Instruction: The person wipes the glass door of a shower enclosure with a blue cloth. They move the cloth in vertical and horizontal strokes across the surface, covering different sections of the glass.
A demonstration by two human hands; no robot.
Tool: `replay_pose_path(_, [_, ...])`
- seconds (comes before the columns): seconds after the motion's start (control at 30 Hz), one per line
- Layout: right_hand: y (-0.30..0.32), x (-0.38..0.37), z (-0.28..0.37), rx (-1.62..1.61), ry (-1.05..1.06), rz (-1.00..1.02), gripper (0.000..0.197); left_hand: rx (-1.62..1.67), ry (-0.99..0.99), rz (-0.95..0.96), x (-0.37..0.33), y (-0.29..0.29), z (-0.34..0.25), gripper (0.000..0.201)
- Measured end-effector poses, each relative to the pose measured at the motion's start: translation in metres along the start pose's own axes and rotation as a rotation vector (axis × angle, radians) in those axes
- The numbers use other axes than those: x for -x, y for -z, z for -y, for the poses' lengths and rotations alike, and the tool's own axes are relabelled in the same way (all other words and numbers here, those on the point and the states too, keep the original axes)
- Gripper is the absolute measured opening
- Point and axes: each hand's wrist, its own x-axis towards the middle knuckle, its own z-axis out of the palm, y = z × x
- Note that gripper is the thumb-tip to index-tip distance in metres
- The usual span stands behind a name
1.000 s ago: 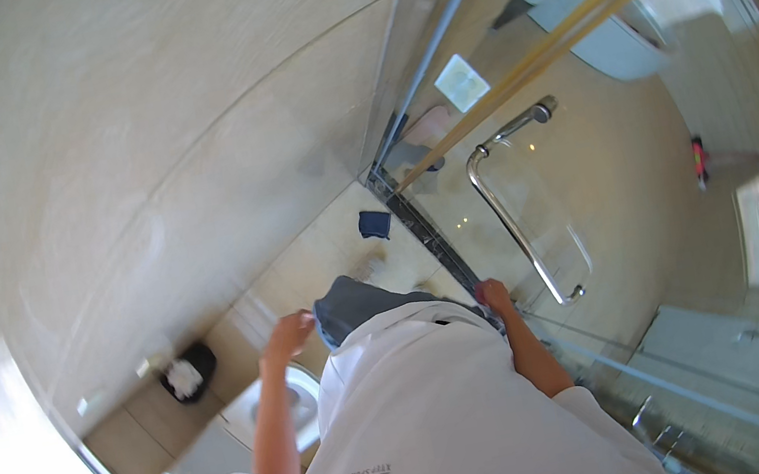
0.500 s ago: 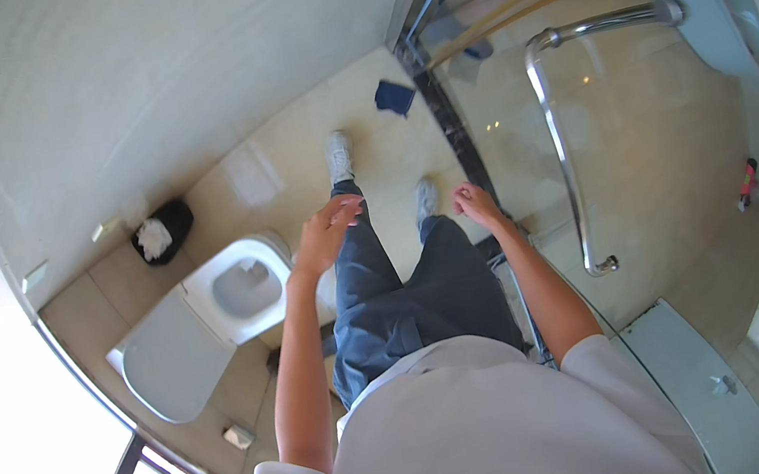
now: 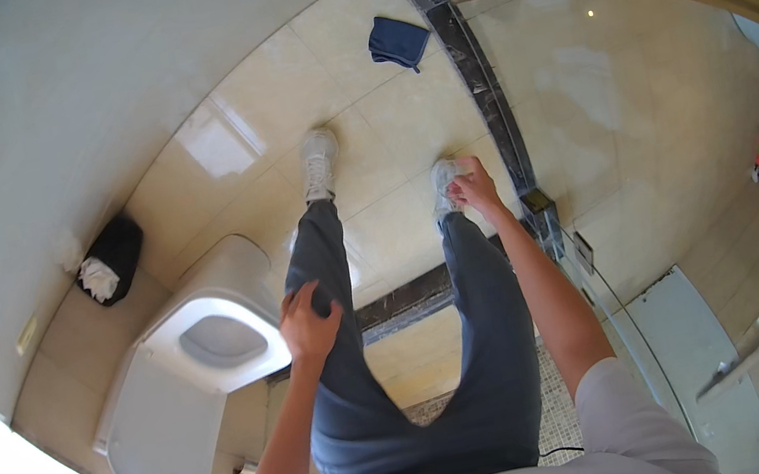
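Observation:
My left hand (image 3: 310,324) is by my left thigh, its fingers spread over the grey trousers (image 3: 322,267), holding nothing. Farther forward, my right hand (image 3: 474,188) hovers over my right shoe (image 3: 444,187), empty, with loosely bent fingers that stand apart. My left shoe (image 3: 320,161) is planted a step ahead on the tiles. Beyond both feet, a dark blue cloth (image 3: 398,42) lies crumpled on the floor beside the black stone sill, out of reach of either hand.
To the left stands a white toilet (image 3: 247,260) with its lid raised. Behind it, a black bin (image 3: 120,250) holds white paper. A dark stone sill (image 3: 481,82) edges the glass shower area at right. Another dark sill (image 3: 411,299) crosses between my legs.
My view has tilted and moved forward, and my legs are farther apart. My left hand has come down toward my thigh; the cloth looks nearer.

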Motion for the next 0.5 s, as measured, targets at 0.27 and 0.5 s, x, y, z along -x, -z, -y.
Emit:
replay_pose_path(0.27, [-0.053, -0.282, 0.060, 0.428, 0.168, -0.173, 0.067, 0.000, 0.017, -0.113, -0.065, 0.039, -0.008, 0.025])
replay_pose_path(0.5, [-0.060, -0.369, 0.173, 0.307, 0.366, -0.345, 0.052, 0.185, 0.052, -0.123, -0.111, 0.071, -0.004, 0.034])
